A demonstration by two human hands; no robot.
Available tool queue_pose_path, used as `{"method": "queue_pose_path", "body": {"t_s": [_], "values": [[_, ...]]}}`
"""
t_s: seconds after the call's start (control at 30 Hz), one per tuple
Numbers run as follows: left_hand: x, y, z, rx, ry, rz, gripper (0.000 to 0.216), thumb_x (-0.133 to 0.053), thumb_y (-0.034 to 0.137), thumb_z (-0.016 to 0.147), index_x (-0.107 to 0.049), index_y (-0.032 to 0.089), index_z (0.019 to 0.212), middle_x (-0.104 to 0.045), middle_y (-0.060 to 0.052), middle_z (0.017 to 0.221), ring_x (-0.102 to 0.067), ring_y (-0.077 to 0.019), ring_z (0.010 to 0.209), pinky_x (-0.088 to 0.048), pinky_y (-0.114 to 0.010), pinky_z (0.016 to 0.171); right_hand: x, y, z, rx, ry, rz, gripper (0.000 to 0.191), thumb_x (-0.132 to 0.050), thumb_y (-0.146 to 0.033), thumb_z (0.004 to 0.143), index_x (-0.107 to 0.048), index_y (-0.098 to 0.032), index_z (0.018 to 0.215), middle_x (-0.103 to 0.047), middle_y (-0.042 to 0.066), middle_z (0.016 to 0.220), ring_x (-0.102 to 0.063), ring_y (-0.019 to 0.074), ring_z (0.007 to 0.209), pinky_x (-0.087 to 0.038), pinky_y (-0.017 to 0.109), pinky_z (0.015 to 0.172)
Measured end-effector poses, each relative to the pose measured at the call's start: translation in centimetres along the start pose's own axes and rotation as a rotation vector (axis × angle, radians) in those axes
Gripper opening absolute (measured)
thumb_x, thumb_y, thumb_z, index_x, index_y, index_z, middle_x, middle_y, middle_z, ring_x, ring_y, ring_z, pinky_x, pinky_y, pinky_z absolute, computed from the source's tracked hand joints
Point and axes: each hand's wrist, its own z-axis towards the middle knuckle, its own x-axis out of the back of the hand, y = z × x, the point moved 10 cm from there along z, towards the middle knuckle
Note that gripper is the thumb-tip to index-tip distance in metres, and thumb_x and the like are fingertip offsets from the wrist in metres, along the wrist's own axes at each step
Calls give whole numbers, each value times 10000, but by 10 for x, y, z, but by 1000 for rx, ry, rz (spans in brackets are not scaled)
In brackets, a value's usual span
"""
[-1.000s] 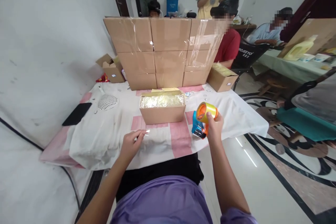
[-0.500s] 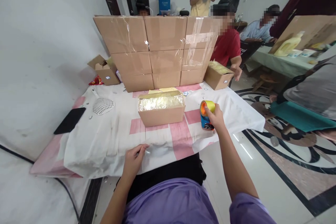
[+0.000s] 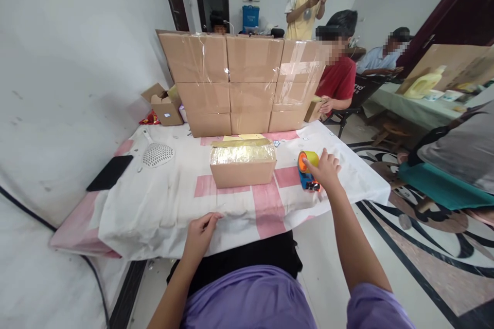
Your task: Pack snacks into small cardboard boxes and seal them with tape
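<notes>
- Tape dispenser [image 3: 307,169]: a blue plastic frame carrying a yellow roll with an orange core, set on the table to the right of the open box. Judged light and rigid; the roll is smooth and likely slick, so the frame or handle is the surer place to take hold.
- Right hand [image 3: 325,168]: rests over the dispenser's right side, fingers curled loosely against it; whether they actually clasp it cannot be told from this view.
- Left hand [image 3: 200,234]: lies at the near table edge, fingers bent with their tips pressed to the cloth; nothing can be made out between them.
- Open box [image 3: 243,163]: brown corrugated card, rectangular, at the table's centre; its top shows a crinkled, shiny golden film. Judged stiff-walled and easily dented at the corners.
- Tablecloth [image 3: 154,200]: soft white fabric with pink bands, wrinkled and overhanging the near edge.
- Stacked cartons [image 3: 247,82]: sealed card boxes behind the open box, faces glossy with clear tape.
- White perforated scoop [image 3: 157,153] and a flat black slab [image 3: 109,172]: lie to the left on the cloth.
- Person in a red shirt [image 3: 337,82]: seated beyond the cartons, holding a small carton.
</notes>
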Motion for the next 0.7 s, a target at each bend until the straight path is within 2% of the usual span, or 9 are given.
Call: {"method": "queue_pose_path", "body": {"t_s": [0.07,0.1,0.17,0.27,0.33,0.37,0.5,0.6,0.7], "values": [[-2,10,3,24,-8,-50,489,-548,537,914,-811,128,864,-475,24,523,-426,-111,497,-350,-222,511,25,-45,-26,197,96,67,803,-585,-635,865,-455,-108,1458,-546,258,1339,-480,454,1267,-357,651,1038],[-5,17,5,27,-20,-72,494,-545,541,920,-809,126,872,-449,30,520,-402,-106,495,-335,-221,509,31,-74,-47,337,68,182,681,-574,-591,902,-502,-157,1421,-582,215,1291,-521,410,1222,-390,614,1028],[-17,39,6,0,-65,-108,489,-541,535,930,-807,128,872,-423,34,515,-373,-102,496,-319,-222,512,25,-134,-98,611,-189,470,416,-581,-471,954,-605,-231,1293,-649,132,1150,-614,304,1072,-476,492,969],[-44,75,1,-103,-163,-129,453,-563,499,932,-795,137,789,-463,16,536,-401,-107,533,-336,-231,556,13,-193,-161,772,-494,628,166,-685,-315,914,-695,-242,1063,-662,69,1060,-636,237,998,-505,391,904],[-57,86,-4,-118,-178,-159,448,-579,485,929,-783,134,740,-478,6,557,-399,-108,559,-330,-236,571,11,-212,-178,822,-546,621,34,-671,-216,916,-705,-223,917,-658,47,972,-622,214,958,-491,362,867],[-61,86,-6,-93,-171,-191,439,-589,486,924,-788,129,761,-479,5,569,-385,-107,566,-320,-236,566,13,-217,-181,856,-542,594,88,-648,-185,928,-702,-216,865,-654,43,943,-609,210,946,-477,361,858],[-67,74,-4,51,-186,-368,475,-639,521,885,-803,114,1067,-449,24,588,-306,-95,561,-278,-230,532,31,-228,-178,1036,-448,394,160,-600,-207,976,-710,-205,860,-659,63,1023,-555,234,1007,-410,420,901],[-58,73,6,80,-174,-428,540,-669,532,864,-771,108,1183,-418,36,585,-285,-89,556,-265,-225,522,41,-239,-174,1114,-440,369,193,-561,-281,1012,-724,-199,950,-648,83,1078,-543,244,1045,-406,435,927],[-44,75,15,85,-123,-455,564,-692,539,847,-763,100,1195,-408,37,588,-296,-84,548,-260,-222,508,38,-251,-168,1082,-556,494,298,-478,-351,1053,-738,-210,1015,-648,81,1066,-561,233,1046,-434,424,955]]}}
